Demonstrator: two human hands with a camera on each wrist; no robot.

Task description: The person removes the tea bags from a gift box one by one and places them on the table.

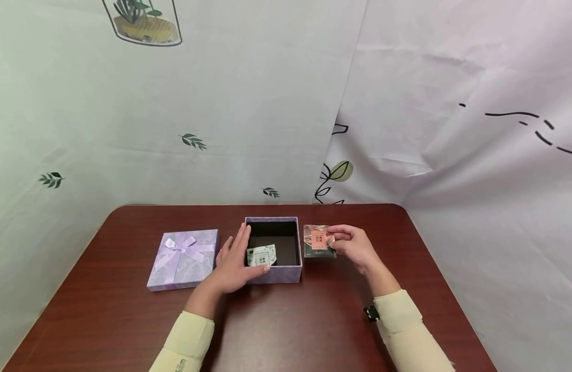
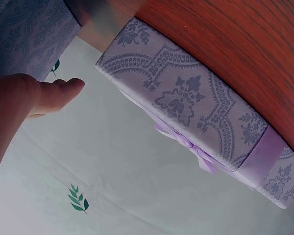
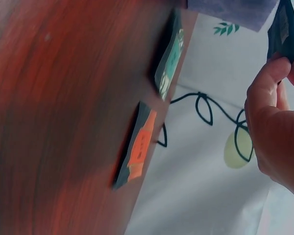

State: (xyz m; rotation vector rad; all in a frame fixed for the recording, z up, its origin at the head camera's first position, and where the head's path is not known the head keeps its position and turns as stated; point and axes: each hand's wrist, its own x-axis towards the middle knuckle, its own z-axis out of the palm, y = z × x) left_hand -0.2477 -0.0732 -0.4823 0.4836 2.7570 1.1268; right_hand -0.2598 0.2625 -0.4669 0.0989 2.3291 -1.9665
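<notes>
A lilac patterned box (image 1: 276,275) stands without its lid, its inside dark. My left hand (image 1: 234,263) lies along the box's left wall, fingers straight, thumb at the front rim. Inside, at the front left, is a pale printed sachet (image 1: 261,255), partly covered by the thumb. To the right of the box, my right hand (image 1: 355,245) pinches a flat sachet with a red label (image 1: 319,239) by its right edge. Edge-on in the right wrist view, this held sachet looks dark. The matching lid (image 1: 185,258), with a ribbon bow, lies left of the box.
Two more sachets lie on the tabletop in the right wrist view, one green (image 3: 170,63) and one orange (image 3: 139,149). The red-brown table (image 1: 313,320) has rounded far corners. A pale printed cloth (image 1: 220,93) hangs behind it.
</notes>
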